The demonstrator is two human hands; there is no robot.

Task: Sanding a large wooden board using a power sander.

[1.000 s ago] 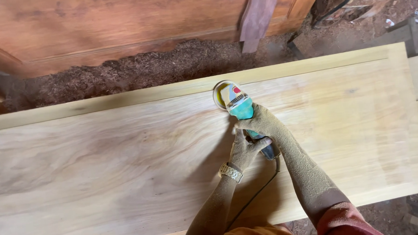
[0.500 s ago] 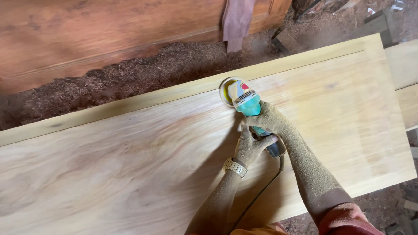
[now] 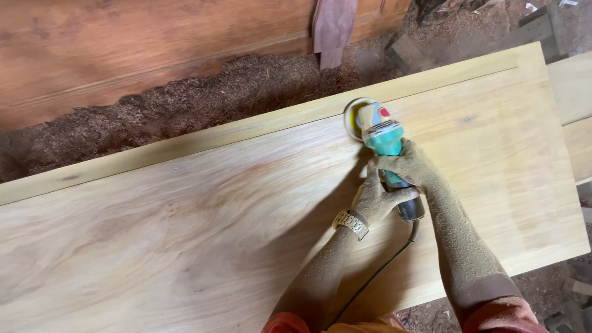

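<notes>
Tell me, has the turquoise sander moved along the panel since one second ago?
Yes. The sander has moved toward the panel's raised far border; its disc, earlier short of that border, now lies against it. Both hands grip it.

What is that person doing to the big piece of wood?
A person is holding a teal grinder with both hands. The right hand grips the body just behind its head, and the left hand holds the handle end lower down. Its round disc sits on a wide pale wooden panel, close to the far edge. A black cord trails back toward the person. Both arms are coated in fine dust, and sawdust lies heaped beyond the panel.
</notes>
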